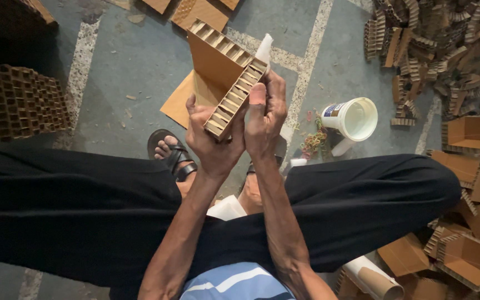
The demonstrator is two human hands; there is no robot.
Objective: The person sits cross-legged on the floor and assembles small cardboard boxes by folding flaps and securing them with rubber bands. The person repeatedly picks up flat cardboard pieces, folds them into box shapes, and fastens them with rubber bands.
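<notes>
Nearest the camera, a striped shirt hem [234, 283] and two forearms rise over crossed legs in black trousers [84, 205]. Both hands hold a folded honeycomb cardboard corner piece [218, 72] up in mid-air above the concrete floor [123, 61], at centre frame. Left hand [215, 139]: fingers closed around the near end of one cell-edged wall. Right hand [265, 114]: fingers closed on the same wall, thumb pressed flat against its open-cell edge. The piece looks light and stiff, but the exposed cells would likely crush under a hard pinch; grip is best taken on the flat faces. Its long axis runs from near-left to far-right, with the second wall angling away to the far left. A white cup [354, 118] stands on the floor to the right.
</notes>
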